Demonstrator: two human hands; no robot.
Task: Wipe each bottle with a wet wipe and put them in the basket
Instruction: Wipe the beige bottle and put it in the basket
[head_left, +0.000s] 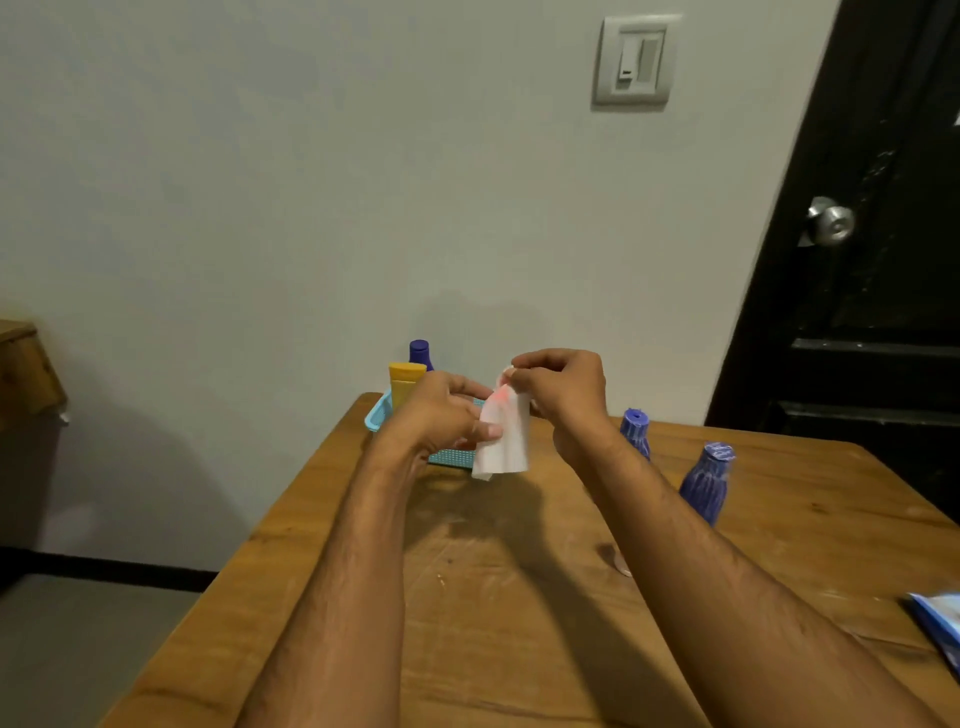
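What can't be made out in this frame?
- Item under the wipe: head view, wrapped by wipe and both hands (left hand, right hand).
- Basket: mostly behind the left hand; contents beyond the yellow tube and a purple cap unseen.
- Blue packet: cut by right edge.

Wooden table (519, 623), scuffed and pale-streaked across the middle. Turquoise basket (378, 415) at the far edge, close to the wall. To the right of the basket, two blue ribbed bottles, both upright: one (636, 431) nearer the basket, the other (707, 480) farther right and closer to the near side. Far right of the basket, at the frame's edge, a blue-and-white packet (940, 623), only partly visible.
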